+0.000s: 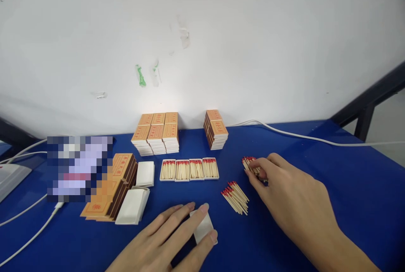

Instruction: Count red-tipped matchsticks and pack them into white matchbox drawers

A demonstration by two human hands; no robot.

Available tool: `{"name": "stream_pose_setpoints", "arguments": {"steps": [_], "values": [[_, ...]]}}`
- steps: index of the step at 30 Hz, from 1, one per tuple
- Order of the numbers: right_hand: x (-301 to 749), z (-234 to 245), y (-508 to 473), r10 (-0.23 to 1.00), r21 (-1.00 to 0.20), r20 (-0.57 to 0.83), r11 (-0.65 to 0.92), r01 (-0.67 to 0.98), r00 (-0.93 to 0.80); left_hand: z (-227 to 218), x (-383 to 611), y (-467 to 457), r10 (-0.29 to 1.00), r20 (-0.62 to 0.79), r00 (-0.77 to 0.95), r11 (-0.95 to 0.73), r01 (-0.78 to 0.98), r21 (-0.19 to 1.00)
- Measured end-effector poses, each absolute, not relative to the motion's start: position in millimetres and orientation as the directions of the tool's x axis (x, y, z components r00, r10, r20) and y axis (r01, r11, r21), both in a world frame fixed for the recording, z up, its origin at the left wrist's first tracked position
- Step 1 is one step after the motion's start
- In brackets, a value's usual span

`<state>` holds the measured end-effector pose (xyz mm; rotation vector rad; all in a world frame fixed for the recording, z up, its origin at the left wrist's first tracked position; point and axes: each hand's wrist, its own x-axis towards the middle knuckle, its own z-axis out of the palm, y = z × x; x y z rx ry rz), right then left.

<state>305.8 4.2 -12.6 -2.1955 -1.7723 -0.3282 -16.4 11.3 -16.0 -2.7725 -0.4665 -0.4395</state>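
Landmark: row of filled matchbox trays (182, 180), four side by side on the blue desk (351, 204), red heads at the far ends.

Right hand (250, 168), right of the row: thumb and forefinger bent in close together, touching a bunch of matches (245, 161). Cannot tell whether any are gripped.

Loose match pile (236, 198): right of the row and nearer the person, sticks slanting, heads on the far side.

Left hand (209, 222), on the person's side of the row: palm down, fingers apart, forefinger and thumb resting on a single white tray (201, 226), in front of the row's right half.

Left of the row: white tray stacks (133, 205), two; beyond these, orange-and-brown matchbox sleeves (122, 164), stacked.

Behind the row: block of closed matchboxes (155, 132) toward its left end; narrower matchbox stack (218, 128) toward its right. White cable (300, 137) runs behind and rightward.
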Motion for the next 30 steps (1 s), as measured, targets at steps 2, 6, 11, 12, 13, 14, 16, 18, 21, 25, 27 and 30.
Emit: {"name": "stream_pose_setpoints", "arguments": {"steps": [2, 6, 11, 12, 13, 14, 16, 18, 21, 25, 27, 30], "values": [[307, -13, 5, 0.918, -0.106, 0.326, -0.199, 0.974, 0.223, -15, -16, 10, 0.266, 0.334, 0.904, -0.905, 0.354, -0.237], [311, -14, 6, 0.932, -0.145, 0.259, -0.222, 0.964, 0.254, -13, -17, 8, 0.261, 0.324, 0.909, -0.909, 0.344, -0.233], [313, -12, 4, 0.947, -0.164, 0.223, -0.198, 0.966, 0.232, -14, -18, 10, 0.265, 0.329, 0.906, -0.906, 0.351, -0.237], [312, -10, 3, 0.950, -0.168, 0.209, -0.198, 0.966, 0.231, -15, -18, 11, 0.263, 0.327, 0.908, -0.906, 0.349, -0.240], [312, -8, 2, 0.953, -0.173, 0.193, -0.203, 0.964, 0.236, -16, -17, 11, 0.260, 0.326, 0.909, -0.907, 0.346, -0.240], [311, -6, 2, 0.955, -0.181, 0.171, -0.212, 0.960, 0.243, -16, -17, 11, 0.262, 0.325, 0.909, -0.907, 0.347, -0.239], [309, -2, 2, 0.959, -0.207, 0.122, -0.227, 0.952, 0.255, -17, -16, 10, 0.270, 0.336, 0.902, -0.907, 0.356, -0.227], [308, 4, 2, 0.961, -0.231, 0.077, -0.241, 0.943, 0.265, -18, -15, 10, 0.277, 0.347, 0.896, -0.906, 0.364, -0.216], [306, 11, 2, 0.955, -0.244, 0.003, -0.286, 0.926, 0.296, -20, -15, 10, 0.283, 0.347, 0.894, -0.910, 0.365, -0.199], [307, 14, -1, 0.957, -0.279, -0.070, -0.291, 0.915, 0.283, -21, -16, 8, 0.286, 0.365, 0.886, -0.908, 0.373, -0.193], [308, 12, -2, 0.964, -0.297, -0.061, -0.266, 0.917, 0.259, -21, -17, 8, 0.279, 0.354, 0.893, -0.906, 0.367, -0.212], [310, 8, -4, 0.968, -0.306, -0.028, -0.245, 0.920, 0.249, -19, -18, 9, 0.274, 0.327, 0.904, -0.905, 0.358, -0.231]]}}
